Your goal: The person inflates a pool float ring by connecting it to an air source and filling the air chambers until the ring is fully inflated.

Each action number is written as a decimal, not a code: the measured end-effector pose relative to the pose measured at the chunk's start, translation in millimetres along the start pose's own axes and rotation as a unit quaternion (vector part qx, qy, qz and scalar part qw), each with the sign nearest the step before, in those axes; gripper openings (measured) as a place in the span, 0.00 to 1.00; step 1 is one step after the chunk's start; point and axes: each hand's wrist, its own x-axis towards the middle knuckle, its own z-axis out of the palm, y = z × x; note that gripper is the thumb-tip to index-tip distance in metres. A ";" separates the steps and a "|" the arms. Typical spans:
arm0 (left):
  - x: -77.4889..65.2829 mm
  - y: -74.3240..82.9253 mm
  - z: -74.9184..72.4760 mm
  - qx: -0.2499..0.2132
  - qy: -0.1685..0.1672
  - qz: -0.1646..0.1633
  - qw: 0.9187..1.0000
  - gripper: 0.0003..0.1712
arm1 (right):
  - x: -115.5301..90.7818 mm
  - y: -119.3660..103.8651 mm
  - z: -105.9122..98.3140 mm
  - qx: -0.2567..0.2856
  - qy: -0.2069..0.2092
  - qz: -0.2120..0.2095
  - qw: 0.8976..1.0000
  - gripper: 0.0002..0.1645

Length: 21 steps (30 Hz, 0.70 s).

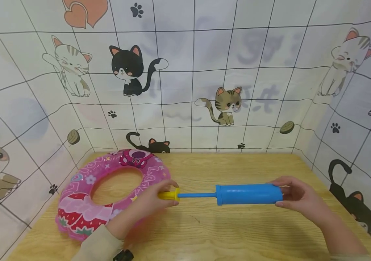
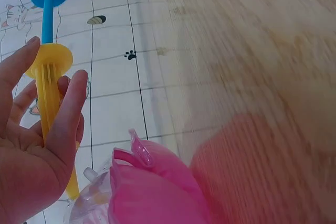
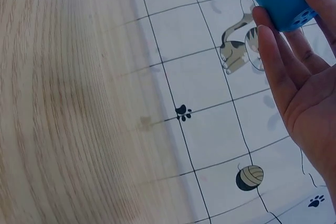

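Note:
A blue hand pump (image 1: 249,194) with a yellow handle (image 2: 48,93) is held level above the wooden table, its thin blue rod (image 1: 196,195) partly drawn out. My left hand (image 1: 153,199) grips the yellow handle, thumb and fingers around it. At the other end, my right hand (image 1: 303,199) holds the closed end of the blue barrel between thumb and fingers; small holes show on that end in the right wrist view. Behind my left forearm lies a pink inflated swim ring (image 1: 74,185) with strawberry and bear prints, and its pink side (image 2: 157,187) shows below the left hand.
The wooden table (image 1: 211,232) meets walls covered in white cat-print sheeting (image 1: 179,83) at the back and both sides. A small black object (image 1: 123,255) sits at the left sleeve, near the front edge of the head view.

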 end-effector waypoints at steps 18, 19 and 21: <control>-13.0 1.2 -10.2 -0.032 0.003 -0.010 0.999 0.22 | -2.6 7.8 11.0 0.033 0.002 0.030 0.999 0.28; -12.6 1.5 -9.2 -0.033 0.004 -0.009 0.999 0.22 | -0.8 9.2 13.9 0.037 0.000 0.032 0.999 0.27; -11.5 2.6 -7.1 -0.032 0.004 -0.006 0.999 0.22 | 3.1 11.2 19.7 0.045 -0.004 0.038 0.998 0.27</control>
